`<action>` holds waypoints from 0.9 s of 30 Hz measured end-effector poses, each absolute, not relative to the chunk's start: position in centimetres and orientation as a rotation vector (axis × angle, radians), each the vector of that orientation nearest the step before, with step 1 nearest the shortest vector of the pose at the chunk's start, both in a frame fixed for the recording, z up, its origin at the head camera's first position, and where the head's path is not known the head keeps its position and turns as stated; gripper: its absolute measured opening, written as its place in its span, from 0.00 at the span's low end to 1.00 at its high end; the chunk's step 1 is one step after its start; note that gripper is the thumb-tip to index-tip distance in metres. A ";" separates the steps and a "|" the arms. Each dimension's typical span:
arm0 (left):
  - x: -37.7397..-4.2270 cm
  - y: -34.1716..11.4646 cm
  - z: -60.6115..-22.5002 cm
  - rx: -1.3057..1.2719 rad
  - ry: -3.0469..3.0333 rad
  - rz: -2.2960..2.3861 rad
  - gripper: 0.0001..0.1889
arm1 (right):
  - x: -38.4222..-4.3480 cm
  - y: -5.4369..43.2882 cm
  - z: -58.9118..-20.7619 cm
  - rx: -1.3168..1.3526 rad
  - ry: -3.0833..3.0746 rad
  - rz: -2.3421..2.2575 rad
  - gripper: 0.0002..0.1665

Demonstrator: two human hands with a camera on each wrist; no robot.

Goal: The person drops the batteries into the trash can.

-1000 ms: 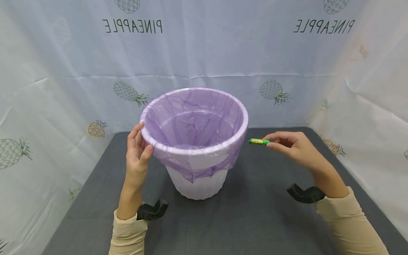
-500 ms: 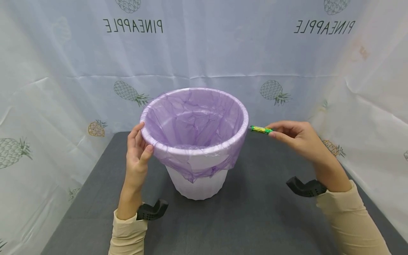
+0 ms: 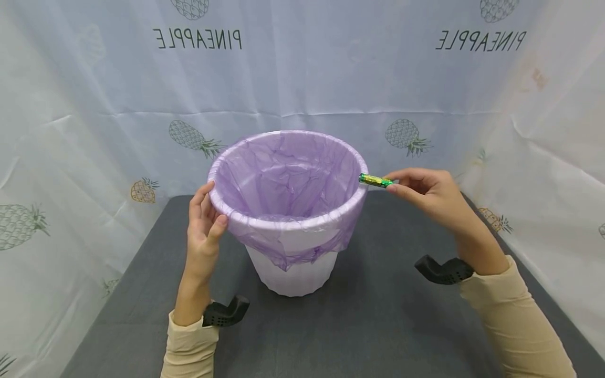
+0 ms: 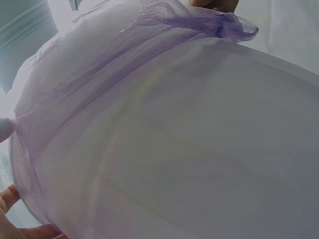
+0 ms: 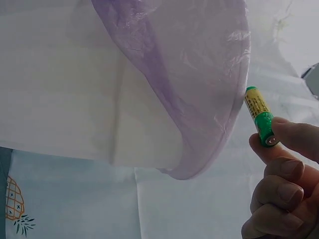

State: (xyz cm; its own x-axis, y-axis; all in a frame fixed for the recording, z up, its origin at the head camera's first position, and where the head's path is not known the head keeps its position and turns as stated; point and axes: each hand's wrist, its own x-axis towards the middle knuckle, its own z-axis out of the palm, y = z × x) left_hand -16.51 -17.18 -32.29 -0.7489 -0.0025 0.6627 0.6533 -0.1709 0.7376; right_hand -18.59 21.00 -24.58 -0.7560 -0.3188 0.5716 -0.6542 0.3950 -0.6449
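A white trash bin stands upright, with a thin purple bag lining it and folded over its rim. My left hand touches the left side of the bagged rim, thumb toward me and fingers farther back. Between thumb and fingers, my right hand pinches one end of a small green and yellow battery. The battery's other end overlaps the right rim in the head view. In the right wrist view the battery sits close beside the rim; whether it touches cannot be told.
The bin stands on a dark grey tabletop. Pale curtains with pineapple prints hang behind and at both sides. A black wrist mount is on the left wrist, and another mount is on the right.
My right hand has risen with the battery, then shifted left, bringing its tip from beside the bin up to the right rim. The left hand and the bin have stayed in place.
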 end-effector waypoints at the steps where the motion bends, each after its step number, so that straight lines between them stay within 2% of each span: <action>1: -16.5 -17.2 -32.3 -0.742 -1.658 -1.972 0.29 | -18.7 20.8 -24.5 0.840 -2.303 1.310 0.19; 10: -16.5 -17.1 -32.3 -0.727 -1.655 -1.978 0.29 | -19.5 19.0 -24.2 0.874 -2.251 1.332 0.20; 18: -16.7 -17.2 -32.5 -0.759 -1.646 -1.972 0.28 | -20.3 18.3 -24.5 0.839 -2.250 1.372 0.13; 27: -16.9 -17.3 -32.7 -0.769 -1.636 -1.977 0.28 | -20.8 18.0 -24.7 0.847 -2.218 1.430 0.20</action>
